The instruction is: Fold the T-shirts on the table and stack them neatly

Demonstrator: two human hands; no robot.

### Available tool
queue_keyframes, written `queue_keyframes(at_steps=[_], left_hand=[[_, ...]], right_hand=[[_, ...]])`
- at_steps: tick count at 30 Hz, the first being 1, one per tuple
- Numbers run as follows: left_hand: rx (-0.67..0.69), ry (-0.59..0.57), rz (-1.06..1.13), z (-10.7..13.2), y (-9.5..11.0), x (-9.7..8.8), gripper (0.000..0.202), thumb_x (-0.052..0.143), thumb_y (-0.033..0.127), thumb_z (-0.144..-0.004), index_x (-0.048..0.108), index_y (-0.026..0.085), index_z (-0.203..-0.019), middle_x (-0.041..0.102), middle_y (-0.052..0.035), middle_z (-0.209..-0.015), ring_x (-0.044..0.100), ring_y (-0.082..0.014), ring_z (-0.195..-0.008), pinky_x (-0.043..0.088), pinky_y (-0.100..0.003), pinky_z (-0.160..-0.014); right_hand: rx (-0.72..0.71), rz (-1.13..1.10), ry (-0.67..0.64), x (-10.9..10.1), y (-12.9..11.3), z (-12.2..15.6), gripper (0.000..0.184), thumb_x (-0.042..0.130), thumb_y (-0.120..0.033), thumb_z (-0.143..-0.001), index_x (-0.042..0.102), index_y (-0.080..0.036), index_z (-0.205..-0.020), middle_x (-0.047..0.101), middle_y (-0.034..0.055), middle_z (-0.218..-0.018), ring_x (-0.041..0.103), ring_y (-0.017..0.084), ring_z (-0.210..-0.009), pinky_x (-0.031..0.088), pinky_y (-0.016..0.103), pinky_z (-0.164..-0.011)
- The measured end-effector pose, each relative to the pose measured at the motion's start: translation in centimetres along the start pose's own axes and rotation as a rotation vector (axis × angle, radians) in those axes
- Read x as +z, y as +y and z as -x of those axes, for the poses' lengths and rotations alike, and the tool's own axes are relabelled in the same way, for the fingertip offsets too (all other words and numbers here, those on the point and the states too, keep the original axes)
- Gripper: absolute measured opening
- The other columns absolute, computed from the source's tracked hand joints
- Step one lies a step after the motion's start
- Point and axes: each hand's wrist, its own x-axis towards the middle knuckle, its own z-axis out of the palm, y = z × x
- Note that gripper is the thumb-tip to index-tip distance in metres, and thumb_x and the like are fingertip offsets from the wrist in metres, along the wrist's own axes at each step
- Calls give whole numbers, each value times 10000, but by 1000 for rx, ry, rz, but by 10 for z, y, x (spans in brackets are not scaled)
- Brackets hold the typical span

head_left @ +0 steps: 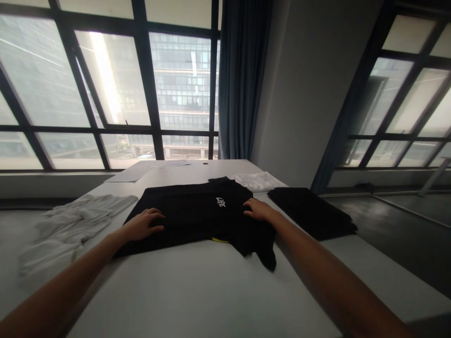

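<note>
A black T-shirt (190, 211) with white "LIFE" lettering on it lies spread sideways across the white table (197, 291). Its hem end is to the left and its collar and sleeves are to the right; a small yellow strip shows at its near edge. My left hand (143, 225) rests on the shirt near the hem, palm down, fingers stretched and apart. On the collar end, right of the lettering, my right hand (260, 210) lies with its fingers apart on the cloth. Neither hand visibly grips the fabric.
Folded black garments (312, 211) are stacked at the table's right edge. Behind the shirt lies folded white cloth (260, 180). Crumpled white cloth (81, 220) is heaped on the left. Paper sheets (132, 174) lie at the far left, before windows and a blue curtain (241, 84).
</note>
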Motion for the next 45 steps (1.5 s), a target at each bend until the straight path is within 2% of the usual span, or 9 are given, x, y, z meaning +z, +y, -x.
queue_keyframes(at_steps=[6, 11, 14, 19, 24, 28, 31, 35, 45], left_hand=[[-6, -193, 87, 53, 7, -25, 521, 656, 657, -675, 697, 207, -935, 657, -40, -892, 620, -227, -817, 495, -296, -732], [-51, -191, 163, 78, 8, -24, 427, 682, 573, -660, 687, 214, -891, 634, -5, -796, 584, -190, -751, 466, -269, -681], [-42, -138, 202, 80, 5, -19, 380, 589, 567, -720, 659, 200, -789, 627, -7, -736, 559, -175, -708, 452, -263, -656], [-54, -111, 219, 80, 0, -14, 351, 595, 534, -712, 646, 199, -805, 637, -11, -750, 559, -177, -706, 444, -263, -652], [-12, -48, 225, 79, 2, -16, 326, 561, 518, -741, 623, 198, -748, 629, -21, -751, 559, -186, -716, 450, -282, -682], [-24, 89, 226, 80, 0, -25, 373, 519, 564, -786, 620, 205, -785, 619, -6, -723, 541, -178, -684, 446, -277, -663], [-27, 50, 245, 84, -8, -32, 412, 546, 601, -768, 656, 203, -782, 654, -18, -739, 578, -194, -715, 471, -290, -704], [-115, -19, 267, 94, -34, -34, 409, 615, 592, -686, 727, 221, -816, 715, -48, -807, 634, -249, -785, 514, -350, -767], [-135, 73, 343, 100, -89, -9, 325, 684, 425, -588, 801, 276, -853, 715, -87, -1146, 631, -334, -1110, 459, -415, -1036]], right_hand=[[-73, -331, -143, -25, 6, 50, 325, 703, -372, -771, 738, -168, -1022, 711, 68, -933, 649, 207, -827, 504, 294, -768], [-207, -468, -337, -26, -21, 78, 614, 777, -541, -653, 711, -200, -1160, 679, 17, -910, 612, 153, -792, 477, 234, -702], [-238, -325, -300, -22, -44, 81, 656, 851, -433, -567, 710, -223, -1172, 658, 14, -978, 604, 155, -807, 465, 227, -682], [-373, -243, -48, -22, -56, 81, 129, 647, -205, -739, 753, -167, -802, 641, 36, -857, 573, 138, -712, 453, 244, -678], [-399, -488, 174, -32, -46, 87, 200, 588, -304, -815, 714, -155, -771, 634, 48, -894, 545, 127, -696, 454, 256, -673], [-403, -677, -34, -32, -41, 86, 354, 604, -479, -833, 725, -147, -837, 668, 36, -787, 588, 148, -718, 477, 276, -703], [-345, -746, -208, -24, -27, 79, 426, 650, -524, -787, 750, -142, -946, 715, 52, -801, 642, 170, -722, 513, 298, -714], [-108, -629, -12, -13, 8, 70, 290, 746, -271, -667, 772, -175, -939, 751, 62, -908, 681, 211, -842, 536, 306, -788], [135, -406, -143, -5, 50, 81, 743, 631, 20, -509, 711, -235, -1202, 672, 90, -1226, 635, 276, -1103, 516, 323, -907]])
